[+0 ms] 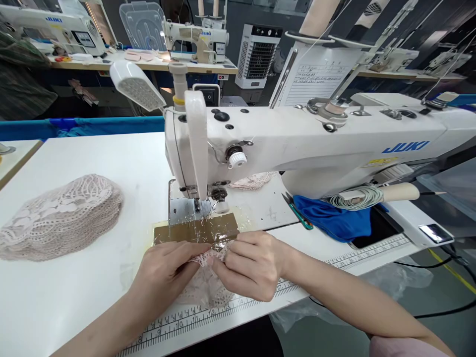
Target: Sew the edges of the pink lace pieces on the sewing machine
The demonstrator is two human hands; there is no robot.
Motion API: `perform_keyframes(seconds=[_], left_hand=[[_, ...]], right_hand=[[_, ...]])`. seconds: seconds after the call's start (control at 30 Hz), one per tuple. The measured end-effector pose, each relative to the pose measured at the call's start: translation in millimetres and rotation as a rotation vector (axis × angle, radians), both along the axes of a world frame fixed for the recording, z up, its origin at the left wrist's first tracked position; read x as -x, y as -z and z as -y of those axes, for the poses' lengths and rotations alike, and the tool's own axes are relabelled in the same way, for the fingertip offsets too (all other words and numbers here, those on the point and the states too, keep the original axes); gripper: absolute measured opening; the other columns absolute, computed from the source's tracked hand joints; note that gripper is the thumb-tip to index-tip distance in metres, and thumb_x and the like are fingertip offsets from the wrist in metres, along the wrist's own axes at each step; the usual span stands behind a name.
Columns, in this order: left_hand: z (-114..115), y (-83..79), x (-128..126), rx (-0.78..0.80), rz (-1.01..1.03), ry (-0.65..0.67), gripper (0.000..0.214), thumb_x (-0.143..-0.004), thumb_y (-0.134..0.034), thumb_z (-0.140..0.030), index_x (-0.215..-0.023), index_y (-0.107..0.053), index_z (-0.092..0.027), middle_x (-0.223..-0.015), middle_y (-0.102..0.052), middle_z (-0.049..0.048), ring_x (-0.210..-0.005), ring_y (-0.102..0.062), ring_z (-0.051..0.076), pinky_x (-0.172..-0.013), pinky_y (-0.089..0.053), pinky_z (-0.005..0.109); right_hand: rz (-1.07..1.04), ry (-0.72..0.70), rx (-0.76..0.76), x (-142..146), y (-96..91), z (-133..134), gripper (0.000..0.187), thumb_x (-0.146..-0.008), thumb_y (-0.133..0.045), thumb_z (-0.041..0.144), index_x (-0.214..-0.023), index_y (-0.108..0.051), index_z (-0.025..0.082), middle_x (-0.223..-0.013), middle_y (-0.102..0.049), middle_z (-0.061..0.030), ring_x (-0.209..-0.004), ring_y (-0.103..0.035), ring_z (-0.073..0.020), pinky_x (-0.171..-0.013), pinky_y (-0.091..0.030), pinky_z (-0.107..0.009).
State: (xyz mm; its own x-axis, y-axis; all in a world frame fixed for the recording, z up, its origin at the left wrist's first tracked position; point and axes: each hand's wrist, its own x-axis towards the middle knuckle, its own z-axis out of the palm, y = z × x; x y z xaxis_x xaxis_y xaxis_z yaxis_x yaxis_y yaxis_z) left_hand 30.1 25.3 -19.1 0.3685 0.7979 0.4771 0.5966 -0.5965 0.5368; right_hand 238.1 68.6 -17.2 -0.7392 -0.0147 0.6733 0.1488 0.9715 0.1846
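Left hand: thumb and forefinger pinch the edge of the lace piece; the other fingers overlap, and we cannot separate them clearly.
Right hand: fingers curled, thumb pressed in, pinching the same edge; what lies inside the grip is hidden from us.
Lace piece: between the hands, at the front of the counter; bunched and partly covered, so we cannot trace its whole outline.
Sewing machine: cut off at our right; its needle area is too small for us to tell if the needle is up or down.
Brown strip: glossy, just beyond the hands, which cover part of its near edge.
Lace stack: at our left, running to the picture's edge; we cannot count the layers.
Farther lace: mostly hidden behind the machine.
Blue cloth: crumpled, near the snips.
Written sheet: too small for us to read.
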Motion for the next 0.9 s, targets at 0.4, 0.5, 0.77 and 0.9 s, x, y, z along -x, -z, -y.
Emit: perform_keyframes(seconds=[0.4, 0.5, 0.77, 0.9], left_hand=[[-18.7, -9.0, 6.6, 0.512, -0.304, -0.216, 0.023, -0.085, -0.053, -0.042, -0.076, -0.064, -0.024, -0.053, -0.056, -0.0045, -0.043, -0.047, 0.013, -0.042, -0.029, 0.024], [-18.9, 2.1, 6.0, 0.284, -0.454, -0.335, 0.027, -0.085, -0.056, -0.041, -0.103, -0.06, -0.022, -0.072, -0.066, -0.0007, -0.054, -0.058, 0.017, -0.049, -0.038, 0.027], [4.6, 12.8, -1.7, -0.357, -0.694, -0.148, 0.034, -0.088, -0.045, -0.006, -0.117, -0.06, -0.014, -0.122, -0.065, 0.0096, -0.109, -0.059, 0.029, -0.094, -0.034, 0.046], [4.0, 15.3, -4.6, -0.341, -0.732, -0.123, 0.034, -0.093, -0.045, -0.016, -0.124, -0.057, -0.007, -0.129, -0.06, 0.0139, -0.116, -0.056, 0.033, -0.094, -0.033, 0.048]], right_hand=[[0.038, 0.315, 1.11, 21.1, 0.6, -16.1, 0.01, -0.089, -0.06, 0.016, -0.082, -0.067, 0.016, -0.056, -0.055, 0.007, -0.049, -0.048, -0.0062, -0.052, -0.037, -0.019], [0.055, 0.464, 0.922, 27.3, 16.1, -23.9, 0.014, -0.09, -0.057, 0.014, -0.087, -0.071, 0.018, -0.066, -0.064, 0.0038, -0.051, -0.05, -0.0074, -0.054, -0.034, -0.021], [0.024, 0.596, 0.791, 32.6, 26.6, -32.2, 0.008, -0.086, -0.064, 0.019, -0.086, -0.071, 0.02, -0.087, -0.068, -0.0011, -0.083, -0.06, -0.0164, -0.078, -0.039, -0.031], [0.018, 0.643, 0.741, 24.7, 28.2, -41.0, 0.012, -0.09, -0.06, 0.023, -0.084, -0.068, 0.018, -0.085, -0.066, -0.0023, -0.08, -0.057, -0.0171, -0.078, -0.037, -0.033]])
